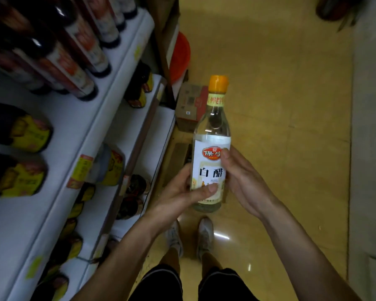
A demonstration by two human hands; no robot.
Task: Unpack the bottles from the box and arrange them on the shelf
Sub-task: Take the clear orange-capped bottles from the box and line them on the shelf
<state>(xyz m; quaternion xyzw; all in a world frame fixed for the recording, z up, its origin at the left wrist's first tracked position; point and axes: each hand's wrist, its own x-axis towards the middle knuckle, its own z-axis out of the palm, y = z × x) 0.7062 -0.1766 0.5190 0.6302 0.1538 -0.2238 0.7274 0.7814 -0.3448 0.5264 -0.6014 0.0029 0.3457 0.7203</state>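
While standing in the aisle right beside the shelf, held one clear bottle upright out front with both hands. Wrapped the left hand round the lower half of the label from the left, with the thumb across the front near the bottom and the fingers curled round the back. Gripped the other side with the right hand, thumb up on the red logo at the top of the label, other fingers hidden behind the glass. Had the bottle in mid-air over the glossy yellow floor, clear of the shelf, just above a pair of white shoes in the view. Saw an orange cap on top, clear liquid inside, white label with 白醋 in black. Spotted the cardboard box on the floor further up the aisle, right at the foot of the shelving, partly behind the bottle's neck; couldn't tell open or closed from there. Noticed an orange-red round thing just past it. Over on the left, rows of tall dark bottles on the upper tier, fatter dark bottles with yellow labels one tier down. Pretty blurry on that side, tbh.
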